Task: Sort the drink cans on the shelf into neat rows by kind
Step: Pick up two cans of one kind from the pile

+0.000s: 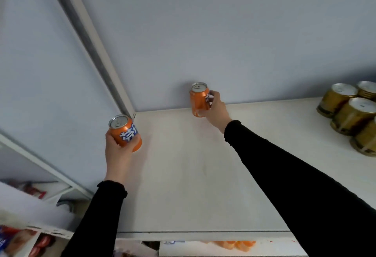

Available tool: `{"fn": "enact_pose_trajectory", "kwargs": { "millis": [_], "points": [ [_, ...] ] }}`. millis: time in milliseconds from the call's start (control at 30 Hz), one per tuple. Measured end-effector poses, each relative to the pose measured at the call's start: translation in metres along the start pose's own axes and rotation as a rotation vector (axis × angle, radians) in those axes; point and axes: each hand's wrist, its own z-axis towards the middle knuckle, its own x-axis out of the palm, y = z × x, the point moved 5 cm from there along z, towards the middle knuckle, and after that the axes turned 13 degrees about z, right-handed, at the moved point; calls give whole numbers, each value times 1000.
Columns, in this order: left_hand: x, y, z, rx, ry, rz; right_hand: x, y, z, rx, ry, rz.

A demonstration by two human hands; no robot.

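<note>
While gripping 2 orange soda cans: left hand (119,153) fingers closed on near can (125,132), right hand (216,110) fingers closed on far can (199,99) by shelf (183,175) back wall; gold cans (350,114) far right.

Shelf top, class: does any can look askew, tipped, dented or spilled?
Nothing stands out. Both orange cans, one in the left hand, one in the right hand, and the gold cans are upright and intact.
</note>
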Motion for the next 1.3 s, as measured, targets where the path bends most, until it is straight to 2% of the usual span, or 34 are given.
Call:
{"fn": "enact_pose_trajectory", "kwargs": {
  "millis": [200,400,600,800,1033,1300],
  "points": [
    [-2,4,2,45,102,33,20,-5,-4,-64,29,-172],
    [1,-9,-7,67,110,26,24,5,-26,-7,89,49],
    [53,-44,-37,157,295,-48,-16,16,-75,-64,-43,222],
    [124,-119,-100,317,497,-89,-108,31,-138,-152,-229,239],
    [202,-199,-218,455,716,-134,-247,31,-230,-200,-409,226],
    [293,-271,-395,516,827,-177,-436,2,-343,-169,-565,203]
  ]
}}
